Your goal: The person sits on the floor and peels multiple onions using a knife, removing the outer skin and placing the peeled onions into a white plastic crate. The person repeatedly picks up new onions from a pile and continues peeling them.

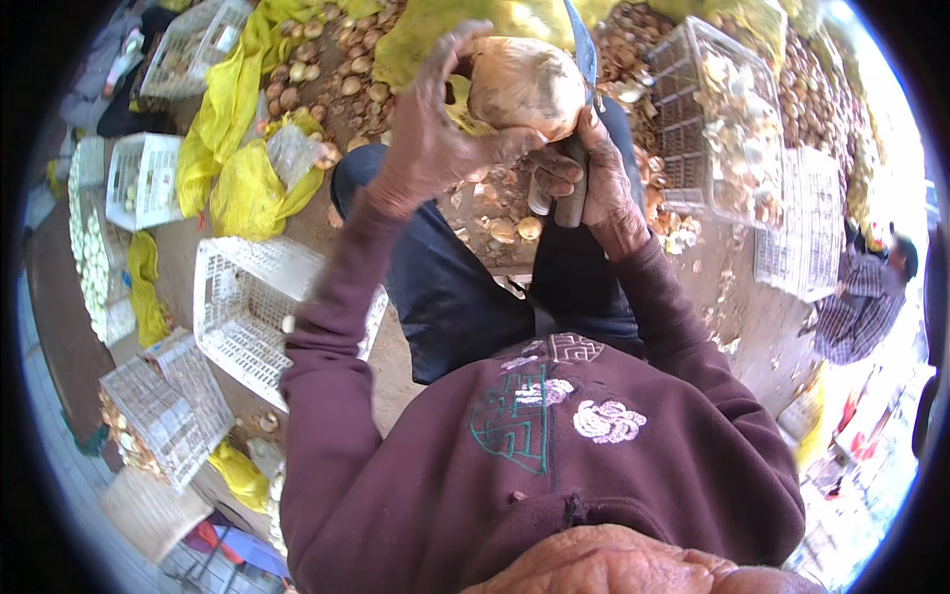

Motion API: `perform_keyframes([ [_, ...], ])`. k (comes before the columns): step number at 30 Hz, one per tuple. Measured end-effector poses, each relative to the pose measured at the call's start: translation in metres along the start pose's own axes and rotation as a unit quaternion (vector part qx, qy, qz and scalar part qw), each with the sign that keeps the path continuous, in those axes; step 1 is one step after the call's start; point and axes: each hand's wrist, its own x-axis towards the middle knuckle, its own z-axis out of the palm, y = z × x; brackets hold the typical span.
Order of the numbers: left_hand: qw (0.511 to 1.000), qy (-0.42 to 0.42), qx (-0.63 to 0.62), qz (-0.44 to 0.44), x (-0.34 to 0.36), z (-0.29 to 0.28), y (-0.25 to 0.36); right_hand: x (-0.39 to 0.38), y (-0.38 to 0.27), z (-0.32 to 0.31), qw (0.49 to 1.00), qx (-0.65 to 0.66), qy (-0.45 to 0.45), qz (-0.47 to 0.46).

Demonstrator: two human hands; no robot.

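Observation:
A large pale-tan onion with dark smudges is held up in front of me, close to the camera, in my left hand, whose fingers reach round its left side and top, with the thumb beneath. My right hand grips the grey handle of a knife at the onion's lower right, its thumb raised near the onion. The blade points upward just beside the onion's right side. Below my hands, between my dark-trousered knees, loose onions and peel lie on the ground.
Yellow mesh sacks and loose onions surround me. A white crate is at left, others farther out. Peel-filled crates stand right, beside heaped onions. A person in checked shirt is at far right, another person upper left.

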Motion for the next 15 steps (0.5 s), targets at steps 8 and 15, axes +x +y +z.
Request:
perform_keyframes([
  [8, 0.821, 0.097, -0.515, -0.228, -0.013, 0.135, 0.042, -0.083, -0.031, -0.013, 0.99, -0.074, 0.11, -0.046],
  [15, 0.66, -0.003, -0.657, -0.365, -0.011, 0.142, 0.044, -0.145, -0.066, -0.053, 0.674, -0.661, 0.21, -0.255],
])
